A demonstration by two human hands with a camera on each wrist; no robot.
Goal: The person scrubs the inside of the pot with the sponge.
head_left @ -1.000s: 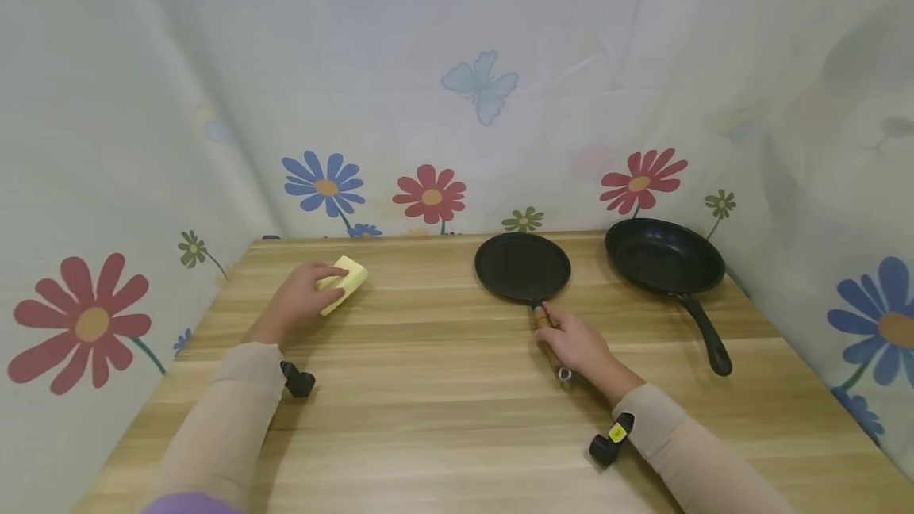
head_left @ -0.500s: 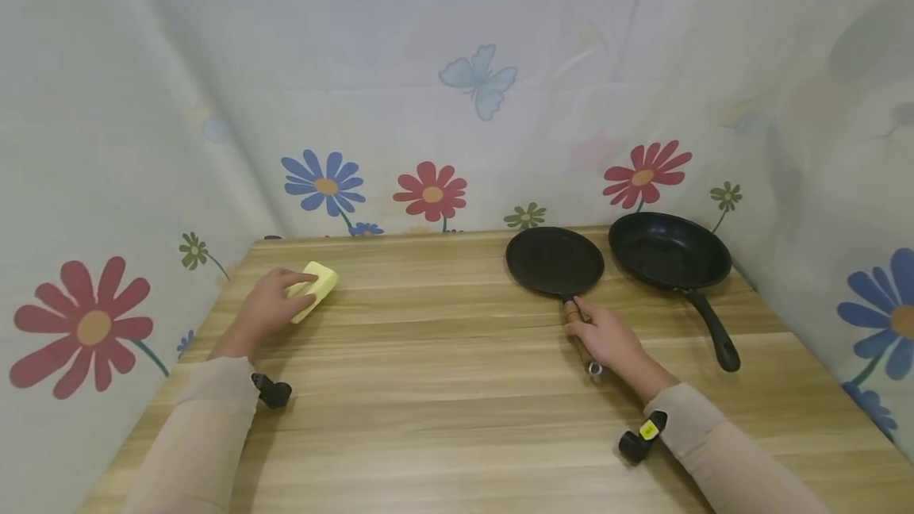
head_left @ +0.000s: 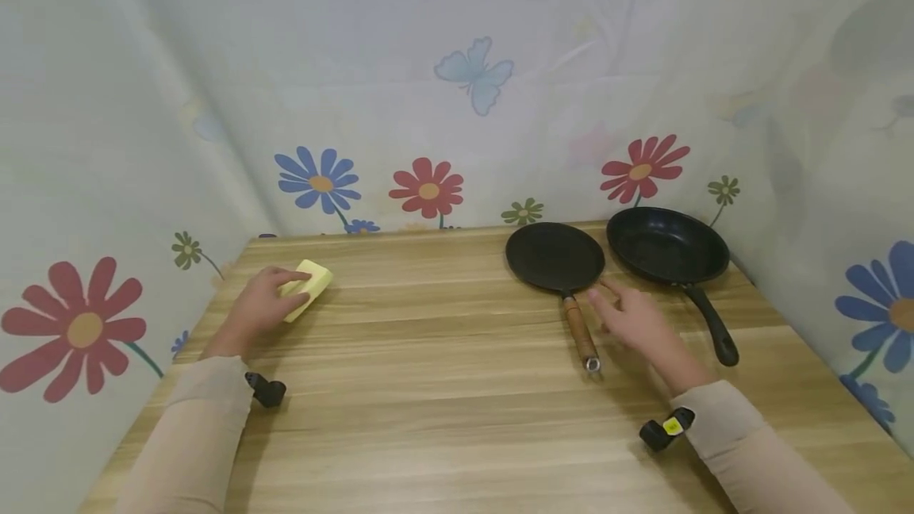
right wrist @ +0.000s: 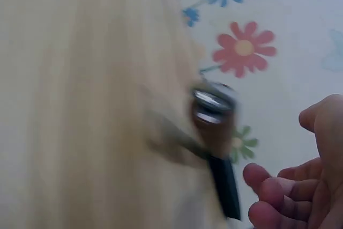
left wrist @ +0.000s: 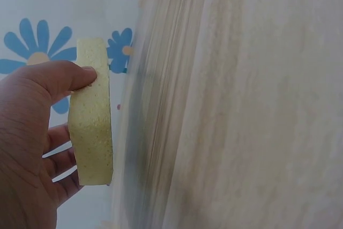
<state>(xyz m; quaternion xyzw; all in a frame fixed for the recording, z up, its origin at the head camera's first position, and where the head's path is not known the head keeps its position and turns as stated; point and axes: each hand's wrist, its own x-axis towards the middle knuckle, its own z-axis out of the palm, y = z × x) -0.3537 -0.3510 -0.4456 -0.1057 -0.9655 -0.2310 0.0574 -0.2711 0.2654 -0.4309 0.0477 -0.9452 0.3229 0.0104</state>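
In the head view, my left hand (head_left: 259, 301) holds a pale yellow sponge (head_left: 315, 279) at the table's left side. The left wrist view shows the thumb on one face of the sponge (left wrist: 92, 138) and fingers behind it. A flat, round black pan (head_left: 554, 255) with a wooden handle (head_left: 579, 331) lies at the back, right of centre. Just right of that handle is my right hand (head_left: 646, 327), its fingers loosely bent around nothing. In the right wrist view, the blurred wooden handle (right wrist: 214, 132) with its metal end stands apart from the fingertips.
A deeper black frying pan (head_left: 667, 246) lies at the back right, its black handle (head_left: 708, 327) angled toward the front right. The wooden table (head_left: 400, 403) backs onto a flower-printed curtain (head_left: 343, 38).
The right hand slid the flat pan rightward, close to the frying pan, then let go of its handle and moved right. The left hand moved left with the sponge.
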